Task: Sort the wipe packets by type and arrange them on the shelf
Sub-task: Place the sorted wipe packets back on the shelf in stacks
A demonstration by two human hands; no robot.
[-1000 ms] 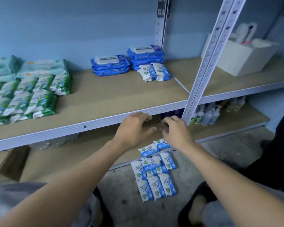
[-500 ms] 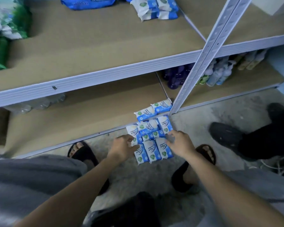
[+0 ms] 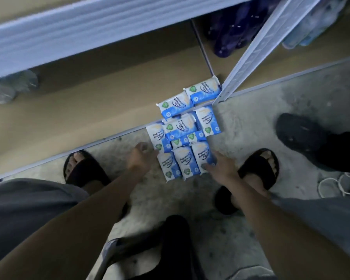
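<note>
**Desk:** Head view: where are the blue-and-white plastic wipe packets?
**Photographer:** Heaped on grey floor beside the low tan shelf. Right hand rests flat on them; left hand touches, grip unclear.

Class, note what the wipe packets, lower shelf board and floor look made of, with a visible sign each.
Wipe packets: probably glossy printed plastic film; soft puffy shape, sheen. Lower shelf board: matt tan, perhaps particleboard; flat, grainless. Floor: seemingly bare concrete; rough, mottled grey.

the head camera looks steeply down from above, close over the floor beside the bottom shelf.
</note>
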